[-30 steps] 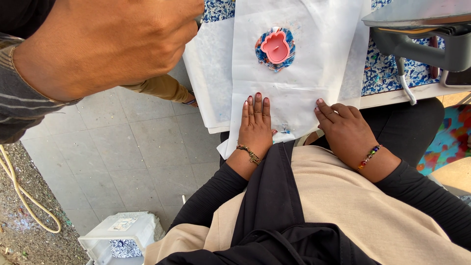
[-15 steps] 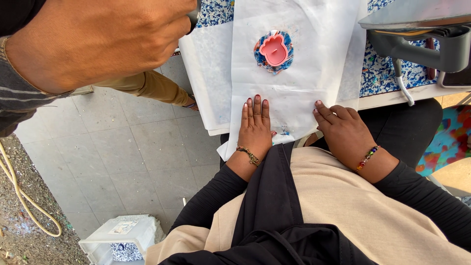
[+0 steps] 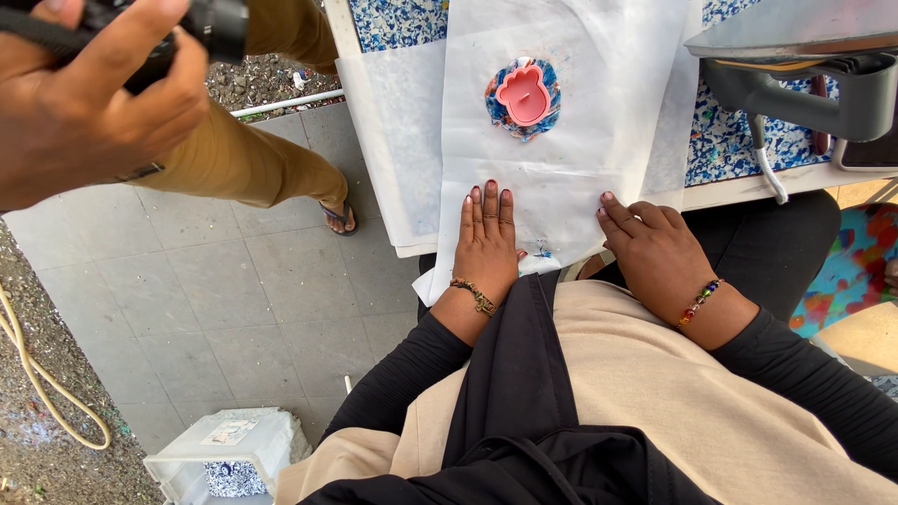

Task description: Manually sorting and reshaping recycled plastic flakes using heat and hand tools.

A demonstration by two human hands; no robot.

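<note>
At the near edge, our left hand (image 3: 488, 245) lies flat, fingers together, and our right hand (image 3: 655, 251) curls loosely, both pinning the white paper sheet (image 3: 571, 122) so it stays flat on the table (image 3: 720, 140); pink mould (image 3: 526, 93) sits further up it.

I count two bare hands (image 3: 486, 245) (image 3: 655, 252), one pink hand-shaped plastic mould (image 3: 525, 93), two beaded wrist bracelets (image 3: 474, 295) (image 3: 700, 301).
</note>
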